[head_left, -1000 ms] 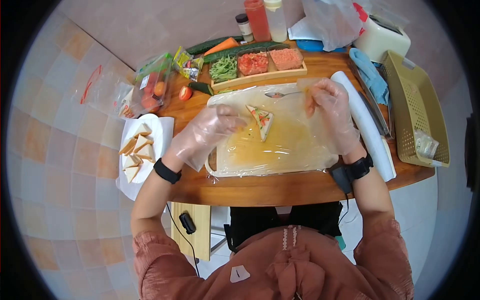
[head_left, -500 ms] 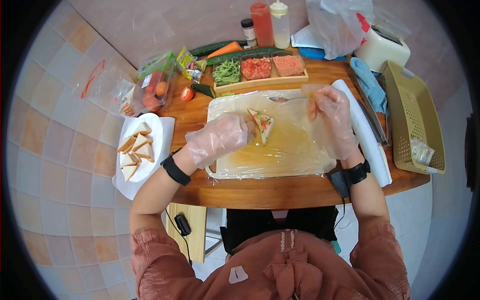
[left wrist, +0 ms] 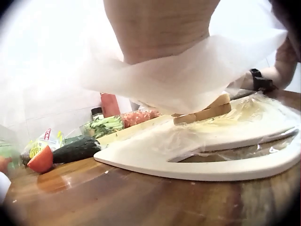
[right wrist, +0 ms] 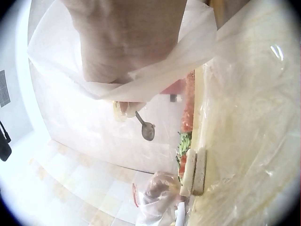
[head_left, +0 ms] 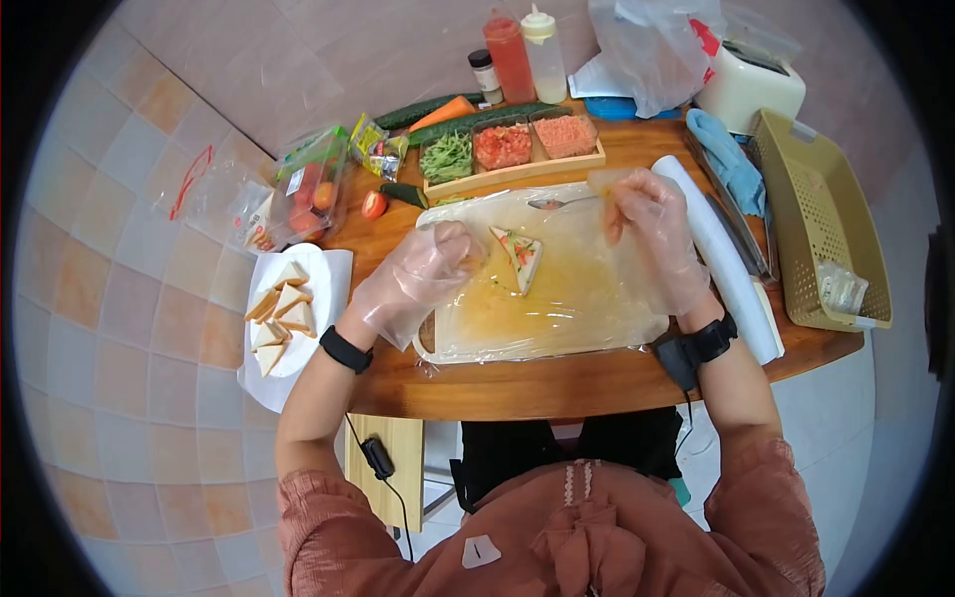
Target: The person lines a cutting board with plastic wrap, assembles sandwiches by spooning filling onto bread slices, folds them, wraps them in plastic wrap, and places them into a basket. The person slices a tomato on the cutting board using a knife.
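A triangular sandwich half (head_left: 519,254) lies on a white cutting board (head_left: 542,350) covered with plastic wrap (head_left: 577,298). My gloved left hand (head_left: 466,254) rests at the sandwich's left side with its fingers loosely bent, touching it. My gloved right hand (head_left: 615,194) pinches the wrap's far right corner and lifts it off the board. A spoon (head_left: 557,202) lies at the board's far edge. The left wrist view shows the sandwich (left wrist: 202,113) on the board (left wrist: 211,169). In the right wrist view I see the sandwich (right wrist: 194,172) standing on edge, with the spoon (right wrist: 146,128) beyond it.
A white plate (head_left: 310,261) of bread triangles sits at the left. A wooden tray (head_left: 517,165) of fillings, a cucumber, a carrot, sauce bottles (head_left: 509,55) and a tomato half (head_left: 373,204) lie behind. A wrap roll (head_left: 718,254), blue cloth, toaster and basket (head_left: 826,219) stand at the right.
My left hand has drawn its fingers back slightly to the sandwich's left side. The right hand keeps the wrap corner raised near the spoon.
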`<state>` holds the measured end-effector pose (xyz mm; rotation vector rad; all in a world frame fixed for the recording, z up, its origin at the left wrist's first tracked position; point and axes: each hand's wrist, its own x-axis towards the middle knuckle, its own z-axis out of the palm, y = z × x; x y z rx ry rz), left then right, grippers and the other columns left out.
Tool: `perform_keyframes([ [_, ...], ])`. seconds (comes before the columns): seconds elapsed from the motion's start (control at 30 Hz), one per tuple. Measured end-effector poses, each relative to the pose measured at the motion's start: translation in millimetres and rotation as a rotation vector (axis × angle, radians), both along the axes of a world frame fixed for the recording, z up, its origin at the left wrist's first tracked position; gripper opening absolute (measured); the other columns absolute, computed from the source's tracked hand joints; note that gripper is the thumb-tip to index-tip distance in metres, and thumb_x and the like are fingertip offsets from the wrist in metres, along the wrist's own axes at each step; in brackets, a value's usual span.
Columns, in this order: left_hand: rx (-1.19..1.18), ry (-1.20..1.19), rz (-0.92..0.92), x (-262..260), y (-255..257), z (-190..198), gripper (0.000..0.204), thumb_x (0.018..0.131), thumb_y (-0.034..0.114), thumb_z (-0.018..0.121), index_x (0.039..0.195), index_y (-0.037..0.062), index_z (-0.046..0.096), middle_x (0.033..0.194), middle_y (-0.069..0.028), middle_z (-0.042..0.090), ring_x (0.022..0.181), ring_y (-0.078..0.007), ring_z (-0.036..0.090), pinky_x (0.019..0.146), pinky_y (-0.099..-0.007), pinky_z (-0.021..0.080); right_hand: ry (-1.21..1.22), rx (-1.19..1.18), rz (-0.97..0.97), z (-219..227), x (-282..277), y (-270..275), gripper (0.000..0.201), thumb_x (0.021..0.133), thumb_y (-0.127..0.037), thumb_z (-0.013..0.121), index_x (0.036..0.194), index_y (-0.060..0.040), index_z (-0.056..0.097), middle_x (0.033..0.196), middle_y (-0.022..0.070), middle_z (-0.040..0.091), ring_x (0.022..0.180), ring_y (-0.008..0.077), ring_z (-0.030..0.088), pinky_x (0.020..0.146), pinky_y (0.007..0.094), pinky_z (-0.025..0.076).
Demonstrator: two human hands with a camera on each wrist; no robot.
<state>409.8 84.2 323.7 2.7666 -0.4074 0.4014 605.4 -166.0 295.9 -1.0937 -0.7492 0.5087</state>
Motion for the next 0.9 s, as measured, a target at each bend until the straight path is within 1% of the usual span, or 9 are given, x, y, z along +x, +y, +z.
perform_keyframes([
  [0.13,0.079,0.118,-0.064,3.7,-6.2,-4.5,0.011,0.083,0.007,0.066,0.092,0.0027,0.063,0.089,-0.0155,0.063,0.086,-0.0362,0.064,0.078,-0.0414,0.053,0.009,0.023,-0.009,-3.6,1.1,1.2,0.018,0.101,-0.018,0.062,0.103,-0.0006,0.066,0.079,0.0033,0.061,0.074,0.0112,0.058,0.068,0.0269,0.047],
  [0.23,-0.019,0.301,0.115,7.7,-21.7,-2.8,0.008,0.086,0.010,0.063,0.090,0.0026,0.062,0.088,-0.0162,0.063,0.084,-0.0352,0.064,0.077,-0.0408,0.054,-0.018,-0.001,-0.041,0.6,-0.7,1.9,0.012,0.099,-0.012,0.057,0.093,-0.0022,0.060,0.077,0.0052,0.060,0.069,0.0128,0.056,0.066,0.0267,0.047],
  [0.3,0.320,0.162,0.000,8.6,-29.6,5.2,0.011,0.088,0.012,0.061,0.083,0.0021,0.060,0.087,-0.0162,0.062,0.082,-0.0340,0.064,0.076,-0.0410,0.054,-0.009,-0.003,-0.042,-1.5,0.2,1.9,0.012,0.100,-0.012,0.058,0.093,-0.0023,0.060,0.078,0.0052,0.060,0.069,0.0129,0.056,0.066,0.0267,0.047],
  [0.4,0.457,0.233,-0.032,11.5,-30.9,9.6,0.012,0.088,0.010,0.060,0.080,0.0017,0.056,0.084,-0.0162,0.060,0.082,-0.0331,0.063,0.073,-0.0417,0.052,-0.012,0.001,-0.038,-1.4,1.1,2.2,0.012,0.100,-0.012,0.058,0.094,-0.0023,0.060,0.078,0.0053,0.060,0.069,0.0130,0.056,0.066,0.0267,0.047],
  [0.43,0.457,0.233,-0.032,11.7,-27.7,6.7,0.012,0.088,0.010,0.060,0.080,0.0017,0.056,0.084,-0.0162,0.060,0.082,-0.0331,0.063,0.073,-0.0417,0.052,-0.019,-0.001,-0.036,-1.3,1.3,2.0,0.012,0.100,-0.012,0.058,0.094,-0.0023,0.061,0.078,0.0053,0.060,0.069,0.0131,0.056,0.067,0.0267,0.047],
  [0.5,-0.034,0.363,-0.041,10.0,-18.2,-3.5,0.013,0.089,0.010,0.060,0.081,0.0017,0.054,0.081,-0.0133,0.058,0.078,-0.0288,0.061,0.069,-0.0393,0.049,-0.012,0.006,-0.033,-3.3,2.3,2.6,0.012,0.100,-0.012,0.058,0.095,-0.0022,0.061,0.078,0.0054,0.060,0.069,0.0132,0.057,0.067,0.0268,0.047],
  [0.63,0.041,0.151,-0.118,9.0,-6.3,-13.8,0.014,0.090,0.011,0.060,0.082,0.0019,0.053,0.078,-0.0094,0.054,0.074,-0.0235,0.057,0.067,-0.0356,0.048,0.028,0.019,-0.040,-0.9,-0.4,2.6,0.012,0.100,-0.013,0.059,0.095,-0.0020,0.061,0.078,0.0056,0.060,0.069,0.0136,0.057,0.067,0.0269,0.048],
  [0.73,-0.097,0.420,0.083,6.7,-4.9,-11.1,0.014,0.088,0.011,0.063,0.084,0.0021,0.053,0.080,-0.0092,0.056,0.075,-0.0244,0.057,0.068,-0.0357,0.048,0.033,0.012,-0.039,-0.3,-1.0,2.0,0.012,0.100,-0.013,0.059,0.096,-0.0019,0.061,0.078,0.0056,0.060,0.069,0.0137,0.057,0.067,0.0270,0.048],
  [0.9,0.035,0.103,0.046,-5.9,-7.4,4.6,0.017,0.083,0.009,0.066,0.099,0.0036,0.063,0.097,-0.0163,0.063,0.093,-0.0353,0.062,0.080,-0.0401,0.052,0.028,0.034,-0.004,-1.3,-0.6,0.8,0.015,0.100,-0.017,0.063,0.097,-0.0026,0.065,0.080,0.0040,0.062,0.074,0.0121,0.059,0.068,0.0278,0.048],
])
